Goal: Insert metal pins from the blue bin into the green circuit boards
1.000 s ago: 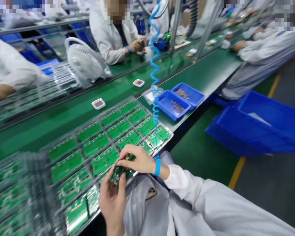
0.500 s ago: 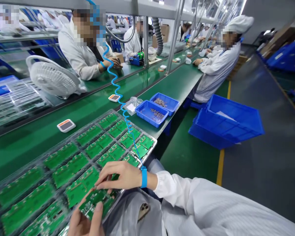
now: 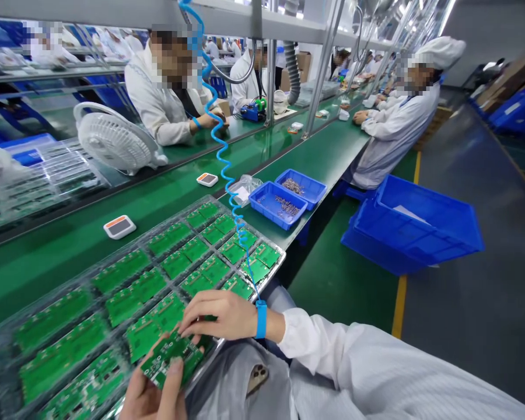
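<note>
My left hand (image 3: 157, 391) grips a green circuit board (image 3: 170, 357) at the bottom of the view, thumb on its top face, fingers along its far edge. My right hand (image 3: 221, 315), with a blue wrist strap (image 3: 261, 319), reaches over the board's upper edge. Its fingertips are pinched together there; whatever they hold is too small or hidden. Under and beyond both hands lies a clear tray (image 3: 100, 271) with rows of green circuit boards (image 3: 137, 294) in its compartments. From the strap a coiled blue cord (image 3: 221, 151) rises past the tray.
Two blue bins (image 3: 277, 204) of small metal parts stand beyond the tray, beside a plastic bag (image 3: 246, 189). White-and-orange devices (image 3: 119, 227) rest on the green belt. A fan (image 3: 116, 140) is at left. Co-workers (image 3: 398, 122) sit along the line. Large blue crates (image 3: 413, 224) stand on the floor.
The view has shifted slightly, so the scene sits a little further right and lower. Both hands stay at the circuit board, with the right fingertips still at its upper edge.
</note>
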Tool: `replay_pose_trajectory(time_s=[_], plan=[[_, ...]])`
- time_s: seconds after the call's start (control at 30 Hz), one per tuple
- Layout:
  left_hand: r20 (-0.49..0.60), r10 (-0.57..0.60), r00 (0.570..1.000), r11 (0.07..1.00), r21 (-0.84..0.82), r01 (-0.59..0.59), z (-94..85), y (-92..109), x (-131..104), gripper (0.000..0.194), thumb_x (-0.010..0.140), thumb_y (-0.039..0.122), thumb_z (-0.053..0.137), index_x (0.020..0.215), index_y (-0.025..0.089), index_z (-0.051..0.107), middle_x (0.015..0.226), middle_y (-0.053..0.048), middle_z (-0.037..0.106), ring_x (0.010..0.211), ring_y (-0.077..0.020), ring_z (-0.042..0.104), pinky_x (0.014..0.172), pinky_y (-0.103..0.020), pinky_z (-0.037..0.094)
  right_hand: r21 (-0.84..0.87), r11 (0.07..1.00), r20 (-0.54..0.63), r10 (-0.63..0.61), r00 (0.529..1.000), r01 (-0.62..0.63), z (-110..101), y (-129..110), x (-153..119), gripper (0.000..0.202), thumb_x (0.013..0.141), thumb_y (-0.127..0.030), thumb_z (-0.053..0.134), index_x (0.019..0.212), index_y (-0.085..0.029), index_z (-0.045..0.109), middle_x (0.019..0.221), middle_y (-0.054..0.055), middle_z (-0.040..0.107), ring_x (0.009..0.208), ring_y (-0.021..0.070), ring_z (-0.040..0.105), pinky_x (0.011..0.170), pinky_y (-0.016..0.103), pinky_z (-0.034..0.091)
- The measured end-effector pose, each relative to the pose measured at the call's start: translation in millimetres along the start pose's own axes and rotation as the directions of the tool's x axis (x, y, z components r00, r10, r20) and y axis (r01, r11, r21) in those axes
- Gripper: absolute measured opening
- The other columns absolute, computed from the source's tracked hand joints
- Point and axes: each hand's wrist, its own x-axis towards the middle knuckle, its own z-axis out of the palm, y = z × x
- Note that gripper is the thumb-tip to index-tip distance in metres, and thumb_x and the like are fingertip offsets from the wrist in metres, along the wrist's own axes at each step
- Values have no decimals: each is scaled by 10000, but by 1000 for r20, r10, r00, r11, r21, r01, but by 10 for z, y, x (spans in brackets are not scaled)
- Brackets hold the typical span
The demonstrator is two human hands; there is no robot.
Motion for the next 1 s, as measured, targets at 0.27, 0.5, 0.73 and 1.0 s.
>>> replay_pose_trajectory(time_s=[0.27,0.5,0.73,1.0], plan=[[68,-22,997,1000,-11,23,215,252,-44,500,894,605,878,1195,227,752,980,-37,756,967,-219,765,917,-328,657,107,960,-37,266,963,-260,-20,-157,-22,163,1099,-321,726,1064,-169,772,1055,60,725,807,135,728,845,296,646],[154,-21,988,994,-99,37,200,129,38,581,985,554,833,1463,257,690,1393,-121,737,1141,-219,778,961,-312,667,240,930,-17,292,956,-279,-13,-51,0,185,1061,-354,755,1041,-170,749,1059,51,702,749,129,737,710,271,659],[176,43,984,995,-98,-26,199,156,54,597,989,609,817,1472,282,687,1503,-113,682,1363,-283,723,1079,-354,649,241,929,-16,293,956,-281,1,5,1,377,1056,-557,762,1063,-181,732,1090,55,696,832,145,723,730,266,655],[193,90,977,996,-43,-84,183,154,57,607,1013,669,755,1484,296,666,1534,-103,665,1470,-301,660,1197,-396,590,221,933,1,290,957,-283,1,-8,0,381,1080,-564,726,1088,-183,722,1106,46,676,882,139,703,770,273,657]])
